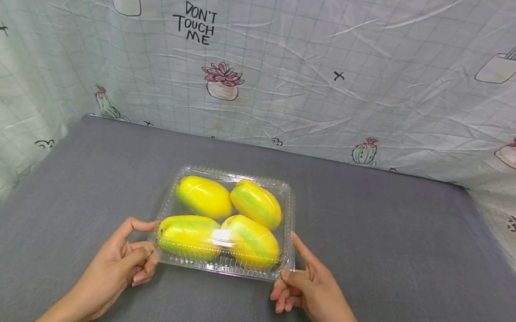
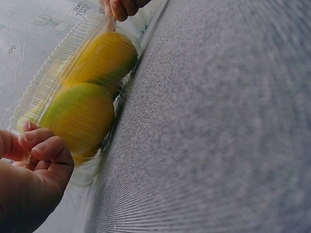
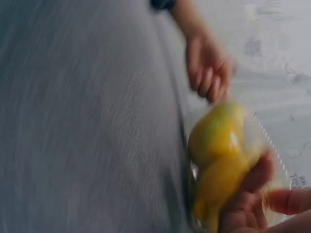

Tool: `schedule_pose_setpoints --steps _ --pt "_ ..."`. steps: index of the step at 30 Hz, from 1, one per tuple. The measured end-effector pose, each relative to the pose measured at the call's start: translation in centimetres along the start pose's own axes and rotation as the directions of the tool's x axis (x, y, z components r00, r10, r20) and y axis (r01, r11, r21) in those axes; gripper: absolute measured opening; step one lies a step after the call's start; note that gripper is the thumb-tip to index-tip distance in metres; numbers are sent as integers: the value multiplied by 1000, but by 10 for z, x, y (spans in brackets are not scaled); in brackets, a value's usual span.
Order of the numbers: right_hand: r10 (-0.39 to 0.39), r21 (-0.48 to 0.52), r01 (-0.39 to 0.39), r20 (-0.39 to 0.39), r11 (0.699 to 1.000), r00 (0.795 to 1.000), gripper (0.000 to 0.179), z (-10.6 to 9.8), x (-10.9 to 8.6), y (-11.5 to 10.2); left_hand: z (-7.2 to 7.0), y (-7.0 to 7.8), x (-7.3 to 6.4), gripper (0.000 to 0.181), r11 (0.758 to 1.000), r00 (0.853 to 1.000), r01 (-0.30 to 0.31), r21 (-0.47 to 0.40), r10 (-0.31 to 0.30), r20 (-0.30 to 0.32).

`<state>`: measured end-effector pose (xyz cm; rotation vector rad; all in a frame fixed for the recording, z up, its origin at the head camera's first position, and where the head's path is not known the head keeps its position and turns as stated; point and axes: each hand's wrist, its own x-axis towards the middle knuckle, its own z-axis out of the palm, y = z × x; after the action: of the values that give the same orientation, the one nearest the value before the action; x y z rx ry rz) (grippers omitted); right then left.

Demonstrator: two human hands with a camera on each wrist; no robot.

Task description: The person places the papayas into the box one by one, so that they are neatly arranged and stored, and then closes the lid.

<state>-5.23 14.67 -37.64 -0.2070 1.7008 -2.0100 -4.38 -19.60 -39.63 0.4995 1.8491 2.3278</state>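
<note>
A clear plastic clamshell container (image 1: 220, 269) with its lid down lies between the two hands, low over the grey table. Inside sit several yellow-green mangoes (image 1: 204, 196), seen through the plastic. At the container's near left corner, my left hand (image 1: 112, 264) pinches the rim between thumb and fingers. My right hand (image 1: 319, 297) grips the near right corner likewise, its index finger stretched along the side. Both wrist views show the mangoes (image 2: 80, 116) from the side; the right wrist view is blurred. Whether the container's base touches the table, I cannot tell.
Grey cloth covers the table (image 1: 403, 235), which stretches out on both sides of the container. Behind and beside it hangs a pale curtain (image 1: 283, 64) printed with cacti, potted plants and lettering.
</note>
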Motion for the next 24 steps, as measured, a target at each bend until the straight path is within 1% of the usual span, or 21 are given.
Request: schedule_pose_setpoints --steps 3,5,12,15,18,21,24 --pt "-20 -76 21 18 997 1000 71 1 0 0 0 0 0 29 1000 1000 4 18 -4 -13" --pt "-42 -107 44 19 993 999 69 0 1 0 0 1 0 31 1000 1000 12 29 -12 -19" --pt "-91 -159 78 -73 984 993 66 -3 6 3 2 0 0 35 999 1000 20 32 -20 -12" --pt "-102 -152 87 -90 984 991 65 -4 7 4 2 -1 0 35 999 1000 17 31 -17 -9" --pt "-121 -121 112 -71 986 990 67 -4 7 6 2 -2 0 35 999 1000 16 28 -15 -14" --pt "-120 -78 115 -62 990 991 70 -3 6 7 2 -2 -1 34 1000 1000 10 19 -9 -14" --pt "-108 -47 104 -89 993 990 71 0 5 6 1 -3 -1 33 1000 1000 -1 6 1 -8"
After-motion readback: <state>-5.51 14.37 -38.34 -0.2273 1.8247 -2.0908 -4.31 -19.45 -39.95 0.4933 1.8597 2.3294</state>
